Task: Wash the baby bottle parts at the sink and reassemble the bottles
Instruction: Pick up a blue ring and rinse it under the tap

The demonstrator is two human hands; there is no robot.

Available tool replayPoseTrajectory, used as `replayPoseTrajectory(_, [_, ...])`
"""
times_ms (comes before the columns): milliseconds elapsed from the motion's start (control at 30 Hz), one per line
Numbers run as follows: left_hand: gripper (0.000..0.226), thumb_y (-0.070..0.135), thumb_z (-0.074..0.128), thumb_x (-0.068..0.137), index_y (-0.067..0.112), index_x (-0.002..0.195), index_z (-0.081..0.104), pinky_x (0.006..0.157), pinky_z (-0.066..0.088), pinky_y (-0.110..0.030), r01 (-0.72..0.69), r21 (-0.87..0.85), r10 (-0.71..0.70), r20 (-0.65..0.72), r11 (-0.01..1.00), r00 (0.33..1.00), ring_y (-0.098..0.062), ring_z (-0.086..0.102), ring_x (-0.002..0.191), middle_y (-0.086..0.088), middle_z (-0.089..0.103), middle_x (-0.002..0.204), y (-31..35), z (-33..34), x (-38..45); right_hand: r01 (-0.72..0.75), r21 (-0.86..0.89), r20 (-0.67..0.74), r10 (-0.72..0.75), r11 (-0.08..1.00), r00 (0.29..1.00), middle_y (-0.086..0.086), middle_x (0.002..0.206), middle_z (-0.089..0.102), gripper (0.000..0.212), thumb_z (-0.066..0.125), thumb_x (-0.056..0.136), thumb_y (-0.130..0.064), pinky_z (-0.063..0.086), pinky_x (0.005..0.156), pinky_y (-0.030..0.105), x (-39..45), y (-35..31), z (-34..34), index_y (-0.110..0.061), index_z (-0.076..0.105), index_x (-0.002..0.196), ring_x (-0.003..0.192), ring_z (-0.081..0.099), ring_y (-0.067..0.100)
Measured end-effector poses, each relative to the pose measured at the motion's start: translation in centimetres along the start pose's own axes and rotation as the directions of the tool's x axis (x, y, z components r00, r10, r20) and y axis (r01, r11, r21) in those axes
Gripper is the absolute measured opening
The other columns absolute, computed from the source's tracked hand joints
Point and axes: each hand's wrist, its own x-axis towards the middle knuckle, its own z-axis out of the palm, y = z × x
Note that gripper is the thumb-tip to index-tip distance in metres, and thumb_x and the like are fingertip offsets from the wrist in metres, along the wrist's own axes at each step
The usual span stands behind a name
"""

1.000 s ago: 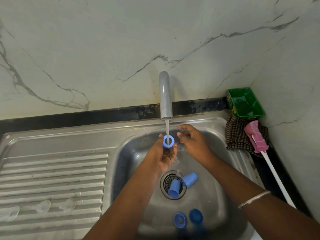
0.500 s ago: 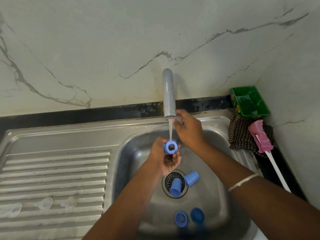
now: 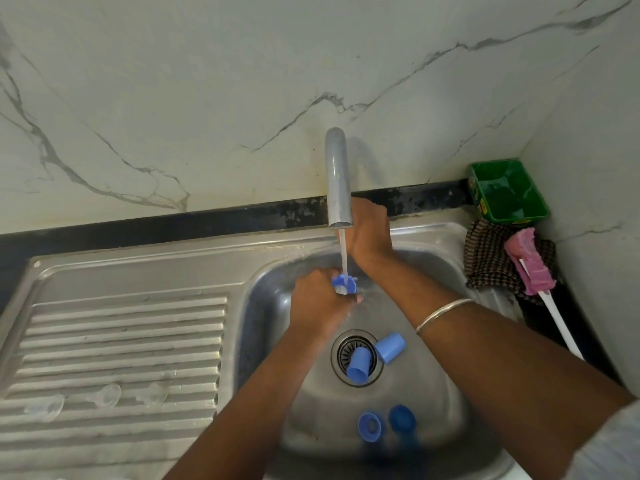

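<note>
My left hand [image 3: 317, 304] holds a blue bottle ring [image 3: 344, 285] under the running water in the steel sink [image 3: 263, 306]. My right hand [image 3: 369, 230] reaches behind the tap spout [image 3: 337, 178], and its fingers are hidden there. Two blue caps [image 3: 358, 365] [image 3: 390, 347] lie at the drain. Another blue ring [image 3: 370, 426] and a blue lid [image 3: 401, 418] lie at the sink's near side. Three clear teats [image 3: 104, 395] rest on the ribbed drainboard [image 3: 121, 334] at the left.
A green tub [image 3: 509, 192] stands in the back right corner. In front of it lie a checked cloth [image 3: 488, 258] and a pink bottle brush [image 3: 530, 265] with a white handle. Marble walls rise behind and to the right.
My right hand moved from beside the ring up and back behind the tap spout. My left hand kept the blue ring under the stream and turned it.
</note>
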Motion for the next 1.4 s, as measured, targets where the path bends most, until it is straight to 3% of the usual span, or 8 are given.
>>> replayPoseTrajectory(133, [0.018,0.025,0.076,0.074,0.021,0.090,0.068,0.063,0.055,-0.029,-0.098,0.278,0.098,0.011,0.956,0.995,-0.015,0.065,0.073,0.005,0.069,0.079,0.0,-0.3,-0.8,-0.059,0.052,-0.127,0.065,0.997,0.990,0.009,0.104,0.074,0.031,0.062,0.097,-0.035,0.054,0.089,0.032,-0.4,0.6,0.6,-0.010,0.073,0.111,0.098,0.067,0.022])
replayPoseTrajectory(300, [0.027,0.019,0.076,0.079,0.016,0.104,0.066,0.077,0.053,-0.028,-0.177,0.455,0.139,0.114,0.873,0.984,-0.019,0.063,0.095,0.000,0.066,0.098,-0.8,-0.2,-2.1,-0.092,0.166,-0.177,0.121,0.982,0.977,-0.003,0.080,0.065,0.027,0.050,0.102,-0.029,0.036,0.063,0.007,-2.3,1.0,0.9,-0.014,0.072,0.096,0.075,0.055,0.013])
replayPoseTrajectory(500, [0.030,0.023,0.073,0.080,0.013,0.107,0.066,0.086,0.051,-0.027,-0.172,0.550,0.065,0.208,0.817,0.976,-0.020,0.055,0.105,-0.005,0.059,0.109,-0.9,0.5,-3.6,-0.312,0.118,-0.046,0.319,0.943,0.947,0.001,0.104,0.072,0.023,0.050,0.095,-0.030,0.040,0.074,0.028,-7.5,6.5,-0.5,-0.024,0.070,0.104,0.096,0.065,0.025])
replayPoseTrajectory(733, [0.041,0.041,0.073,0.078,0.016,0.110,0.062,0.075,0.050,-0.025,-0.120,0.490,-0.046,0.313,0.864,0.949,-0.018,0.063,0.099,0.001,0.068,0.106,0.7,1.9,-6.0,-0.377,-0.327,0.135,0.438,0.866,0.889,0.003,0.110,0.068,0.028,0.049,0.087,-0.035,0.040,0.069,0.030,-11.8,10.9,-3.2,-0.024,0.066,0.105,0.083,0.056,0.022])
replayPoseTrajectory(933, [0.027,0.037,0.062,0.083,0.011,0.085,0.064,0.059,0.045,-0.025,-0.117,0.657,-0.154,0.340,0.745,0.928,-0.019,0.060,0.077,0.000,0.059,0.078,2.3,2.8,-7.1,-0.243,-0.354,-0.062,0.237,0.903,0.970,0.006,0.109,0.071,0.031,0.055,0.090,-0.041,0.043,0.071,0.032,-12.5,11.0,-6.8,-0.027,0.066,0.115,0.099,0.067,0.031])
replayPoseTrajectory(1033, [0.022,0.032,0.063,0.078,0.011,0.074,0.058,0.055,0.048,-0.024,0.054,0.521,-0.286,0.376,0.852,0.881,-0.018,0.059,0.061,-0.001,0.060,0.071,2.8,3.2,-7.6,-0.107,-0.296,-0.290,0.018,0.949,0.957,0.011,0.096,0.069,0.020,0.060,0.089,-0.031,0.047,0.067,0.035,-12.0,11.9,-10.0,-0.023,0.066,0.106,0.088,0.066,0.035])
replayPoseTrajectory(1133, [0.023,0.032,0.063,0.082,0.010,0.089,0.062,0.055,0.056,-0.024,0.368,0.202,-0.419,0.435,0.908,0.797,-0.018,0.067,0.059,-0.003,0.071,0.083,3.2,3.6,-8.4,-0.134,-0.438,-0.424,-0.073,0.889,0.903,0.016,0.106,0.062,0.031,0.061,0.087,-0.026,0.048,0.072,0.040,-11.1,13.7,-12.7,-0.019,0.067,0.116,0.098,0.057,0.038])
replayPoseTrajectory(1400, [0.027,0.037,0.055,0.092,0.012,0.092,0.067,0.057,0.053,-0.021,0.655,-0.190,-0.485,0.530,0.731,0.695,-0.019,0.072,0.062,-0.011,0.076,0.077,3.2,4.5,-10.9,-0.341,-0.437,-0.380,0.173,0.833,0.909,0.022,0.128,0.049,0.047,0.058,0.095,-0.031,0.045,0.088,0.048,-9.0,16.7,-15.0,-0.027,0.045,0.141,0.115,0.048,0.043])
